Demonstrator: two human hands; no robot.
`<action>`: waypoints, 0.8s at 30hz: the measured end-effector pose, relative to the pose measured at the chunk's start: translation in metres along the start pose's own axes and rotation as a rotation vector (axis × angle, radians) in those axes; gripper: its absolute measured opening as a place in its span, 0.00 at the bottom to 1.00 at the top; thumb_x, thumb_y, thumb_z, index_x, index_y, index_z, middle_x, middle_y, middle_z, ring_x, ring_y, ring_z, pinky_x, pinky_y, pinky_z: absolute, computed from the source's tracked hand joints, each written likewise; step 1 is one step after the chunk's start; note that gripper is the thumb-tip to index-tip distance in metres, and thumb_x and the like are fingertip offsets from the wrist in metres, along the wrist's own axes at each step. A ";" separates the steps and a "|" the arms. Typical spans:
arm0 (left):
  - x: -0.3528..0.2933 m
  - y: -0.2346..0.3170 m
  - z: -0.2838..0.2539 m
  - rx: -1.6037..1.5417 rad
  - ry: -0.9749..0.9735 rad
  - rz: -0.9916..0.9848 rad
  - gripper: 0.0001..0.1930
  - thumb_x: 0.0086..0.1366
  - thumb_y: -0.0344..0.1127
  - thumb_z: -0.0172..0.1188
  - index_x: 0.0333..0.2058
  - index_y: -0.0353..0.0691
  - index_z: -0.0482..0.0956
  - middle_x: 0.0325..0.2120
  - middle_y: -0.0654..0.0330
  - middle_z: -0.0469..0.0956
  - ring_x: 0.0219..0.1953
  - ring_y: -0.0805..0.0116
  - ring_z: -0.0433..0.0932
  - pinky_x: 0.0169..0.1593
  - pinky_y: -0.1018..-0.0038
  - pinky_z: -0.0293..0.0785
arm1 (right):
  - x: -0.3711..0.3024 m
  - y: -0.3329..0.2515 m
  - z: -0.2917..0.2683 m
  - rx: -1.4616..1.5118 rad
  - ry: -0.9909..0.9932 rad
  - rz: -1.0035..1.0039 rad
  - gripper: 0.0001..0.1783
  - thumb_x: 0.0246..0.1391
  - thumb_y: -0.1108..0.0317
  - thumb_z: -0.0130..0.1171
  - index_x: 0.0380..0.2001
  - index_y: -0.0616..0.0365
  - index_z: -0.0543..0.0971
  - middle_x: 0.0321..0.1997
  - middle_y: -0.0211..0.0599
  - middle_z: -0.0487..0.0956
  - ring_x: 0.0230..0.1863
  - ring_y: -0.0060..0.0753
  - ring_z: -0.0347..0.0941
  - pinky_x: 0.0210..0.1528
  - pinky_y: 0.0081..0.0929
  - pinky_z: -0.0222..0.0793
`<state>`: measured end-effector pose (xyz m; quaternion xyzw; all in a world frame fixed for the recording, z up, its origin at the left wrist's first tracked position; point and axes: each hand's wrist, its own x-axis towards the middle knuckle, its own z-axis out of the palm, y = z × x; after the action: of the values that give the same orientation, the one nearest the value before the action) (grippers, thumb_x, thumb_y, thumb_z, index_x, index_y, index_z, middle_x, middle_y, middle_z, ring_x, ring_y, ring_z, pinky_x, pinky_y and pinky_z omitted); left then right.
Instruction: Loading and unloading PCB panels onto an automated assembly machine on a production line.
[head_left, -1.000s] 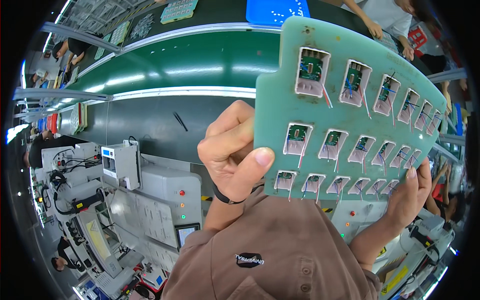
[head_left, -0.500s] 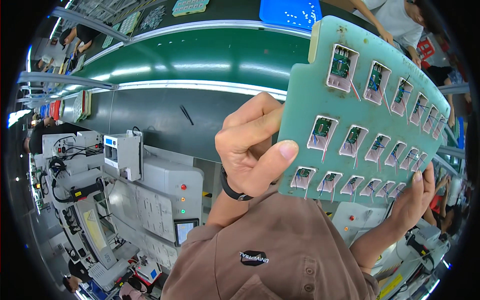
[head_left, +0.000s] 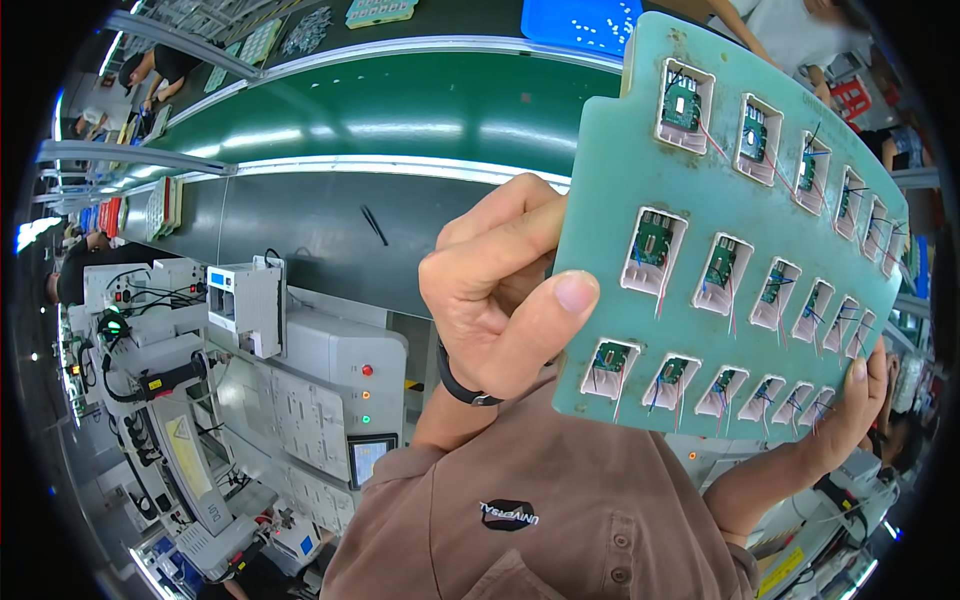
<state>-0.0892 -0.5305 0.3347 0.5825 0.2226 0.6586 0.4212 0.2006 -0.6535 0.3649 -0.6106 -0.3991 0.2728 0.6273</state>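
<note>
A pale green fixture board (head_left: 620,320) is held up in front of my chest, its face tilted toward me. Three rows of white-lined pockets cross it. In them sit small green circuit boards (head_left: 684,108) with thin red, blue and black wires hanging out. My left hand (head_left: 505,290) pinches the board's left edge, thumb on the face and fingers curled behind. At the lower right edge my right hand (head_left: 855,400) grips the same board, its thumb showing and most fingers hidden behind. A black band circles my left wrist.
Dark tweezers (head_left: 374,226) lie on the grey worktop (head_left: 310,225). Beyond runs a green conveyor belt (head_left: 400,115), with a blue tray (head_left: 560,28) of small white parts past it. A machine with indicator lights (head_left: 345,370) stands at left. Co-workers sit along the line.
The fixture board has tilted to face me more squarely; its lower edge has dropped and its top has risen slightly. Both hands still hold it, the right one a little farther right.
</note>
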 end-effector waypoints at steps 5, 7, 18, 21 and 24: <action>-0.002 0.003 0.003 -0.079 0.050 -0.026 0.19 0.50 0.32 0.60 0.37 0.20 0.76 0.24 0.55 0.71 0.24 0.75 0.65 0.25 0.80 0.58 | -0.005 -0.007 -0.006 0.029 0.028 -0.042 0.27 0.52 0.64 0.51 0.52 0.73 0.66 0.45 0.41 0.74 0.43 0.26 0.72 0.47 0.21 0.66; -0.002 0.005 0.003 -0.089 0.050 -0.034 0.19 0.50 0.32 0.60 0.37 0.20 0.76 0.24 0.55 0.71 0.24 0.75 0.65 0.26 0.80 0.58 | -0.008 -0.010 -0.011 -0.010 0.074 -0.056 0.28 0.52 0.64 0.51 0.54 0.72 0.65 0.47 0.43 0.74 0.45 0.27 0.72 0.49 0.24 0.67; -0.001 0.022 0.001 -0.051 0.026 -0.145 0.23 0.50 0.37 0.58 0.39 0.19 0.75 0.22 0.56 0.70 0.24 0.76 0.64 0.26 0.79 0.56 | -0.016 -0.020 -0.014 0.039 0.120 -0.035 0.31 0.55 0.62 0.50 0.58 0.69 0.60 0.49 0.46 0.74 0.45 0.31 0.74 0.48 0.27 0.71; -0.002 0.024 0.003 -0.040 0.038 -0.194 0.24 0.50 0.37 0.57 0.39 0.19 0.75 0.22 0.56 0.70 0.25 0.75 0.64 0.27 0.79 0.56 | -0.014 -0.019 -0.017 0.041 0.168 -0.019 0.31 0.55 0.61 0.50 0.58 0.69 0.60 0.49 0.46 0.74 0.45 0.31 0.74 0.48 0.26 0.72; -0.003 0.026 0.003 -0.040 0.049 -0.209 0.24 0.50 0.37 0.57 0.40 0.19 0.75 0.22 0.56 0.71 0.25 0.75 0.64 0.27 0.79 0.57 | -0.011 -0.016 -0.026 0.045 0.196 -0.011 0.31 0.55 0.61 0.50 0.58 0.69 0.60 0.49 0.46 0.74 0.45 0.31 0.74 0.47 0.26 0.72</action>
<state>-0.0942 -0.5477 0.3540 0.5314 0.2793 0.6294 0.4935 0.2137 -0.6784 0.3806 -0.6180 -0.3330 0.2171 0.6782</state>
